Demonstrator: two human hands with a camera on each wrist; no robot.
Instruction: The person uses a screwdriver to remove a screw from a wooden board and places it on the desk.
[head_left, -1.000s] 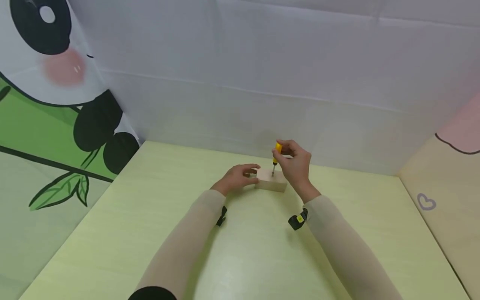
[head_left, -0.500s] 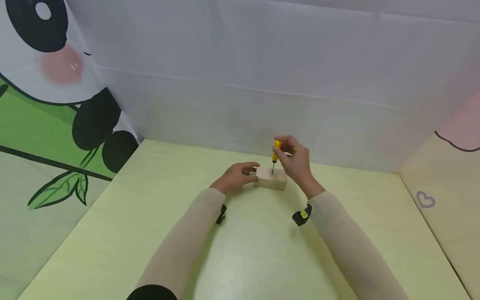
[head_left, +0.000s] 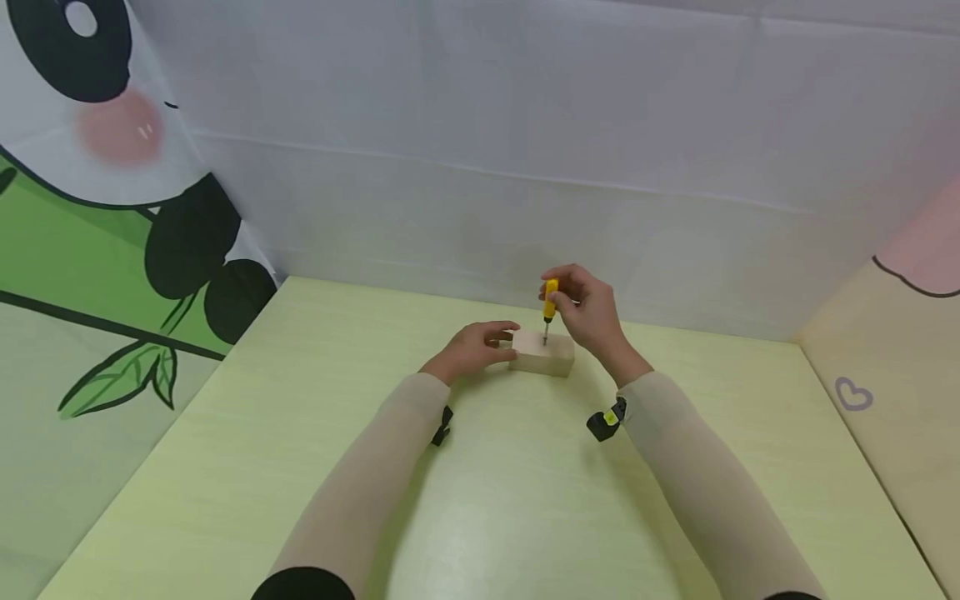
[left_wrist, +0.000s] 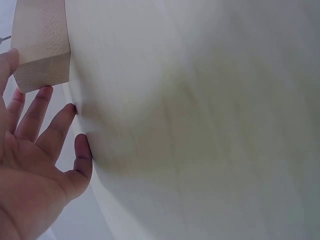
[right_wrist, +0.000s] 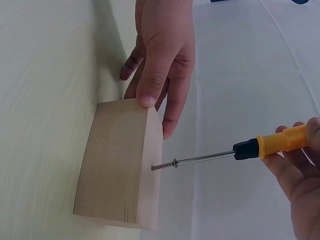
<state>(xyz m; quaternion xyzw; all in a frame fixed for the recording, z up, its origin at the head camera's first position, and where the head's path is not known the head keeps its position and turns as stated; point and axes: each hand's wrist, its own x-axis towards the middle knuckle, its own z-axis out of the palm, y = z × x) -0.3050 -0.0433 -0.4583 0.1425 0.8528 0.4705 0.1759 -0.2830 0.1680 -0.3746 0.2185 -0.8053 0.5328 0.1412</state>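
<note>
A pale wooden block [head_left: 542, 355] lies on the table, with a screw [right_wrist: 164, 165] partly sunk in its top face. A yellow-handled screwdriver [right_wrist: 284, 141] stands over it, its shaft tip at the screw head. My right hand [head_left: 591, 310] grips the handle between thumb and fingers. At the block's left end, my left hand [head_left: 469, 350] holds it steady, thumb at the near upper corner and index finger reaching toward the far corner. In the left wrist view, the other fingers spread out, two tips close to the table.
The pale wood-grain table [head_left: 465, 500] runs back to a white cloth wall [head_left: 480, 167]. A cartoon-printed panel [head_left: 105, 217] rises at the left, and a cream and pink panel [head_left: 892, 367] at the right. Dark wrist cameras [head_left: 604, 422] hang below both sleeves.
My right thumb and fingers have shifted round the screwdriver handle, and the wrist has moved slightly outward. The left hand and the block stay in place; the head view has tilted a little.
</note>
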